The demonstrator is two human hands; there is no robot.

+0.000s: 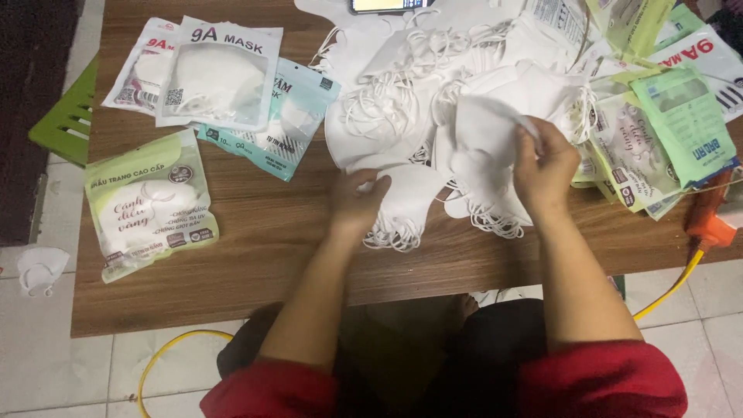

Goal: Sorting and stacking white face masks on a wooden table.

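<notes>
A big heap of white face masks [433,85] with tangled ear loops covers the middle and far side of the wooden table [255,255]. My left hand [357,200] rests on a small stack of white masks [406,203] near the front edge, fingers pinching its top one. My right hand [546,166] is raised a little over the heap and grips a single white mask [484,139] by its edge.
Filled mask packets lie at the left: a green one [148,203], a white one [220,73], a teal one [290,116]. Empty green packets [665,131] pile up at the right beside an orange tool [708,217] with a yellow cord. A phone [387,5] lies at the far edge. A green stool [70,116] and a loose mask [40,268] are off the table's left.
</notes>
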